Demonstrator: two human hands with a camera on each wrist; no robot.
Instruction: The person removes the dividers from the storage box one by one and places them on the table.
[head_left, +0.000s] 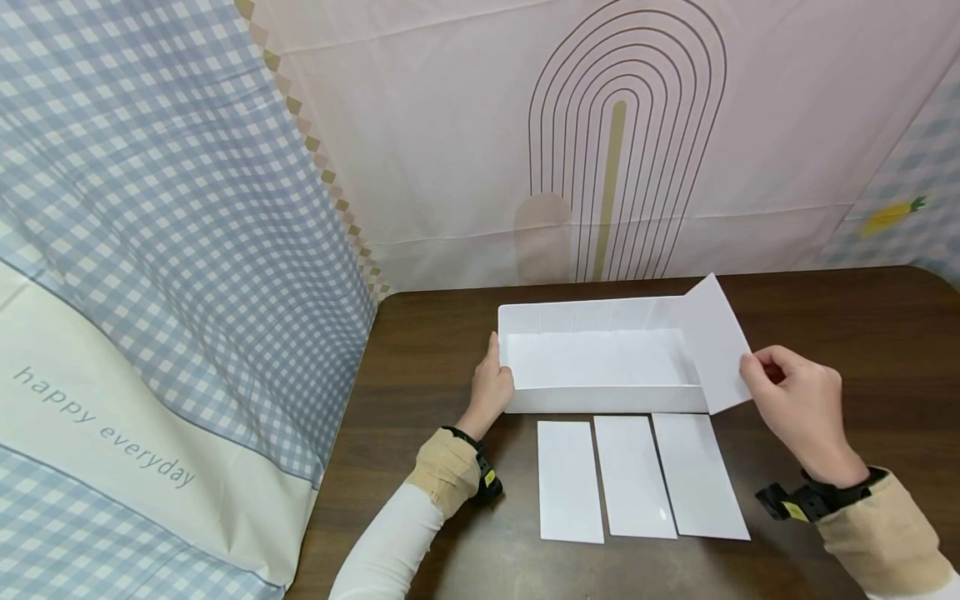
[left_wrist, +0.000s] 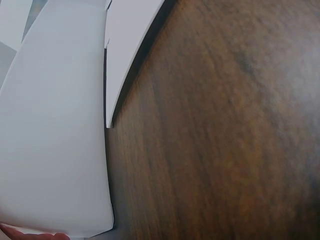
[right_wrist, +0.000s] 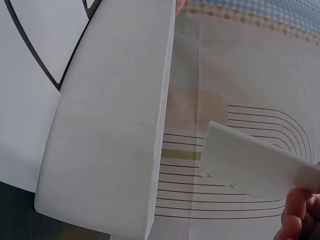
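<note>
A long white open-topped box (head_left: 600,398) lies sideways across the table in the head view. At its left end my left hand (head_left: 491,390) holds the corner, with one finger stretched along the outer side. My right hand (head_left: 806,400) pinches a flat white rectangular panel (head_left: 716,346) by its right edge, tilted over the box's right end. In the right wrist view the same panel (right_wrist: 250,162) shows with curled fingers (right_wrist: 295,212) on it. The left wrist view shows the box wall (left_wrist: 55,125), with most of the left hand hidden.
Three white panels lie side by side in front of the box: left (head_left: 570,483), middle (head_left: 635,477) and right (head_left: 701,477). Under everything is a dark brown wooden table (head_left: 420,358). A patterned cloth (head_left: 450,150) hangs behind, with blue checked cloth (head_left: 187,192) at left.
</note>
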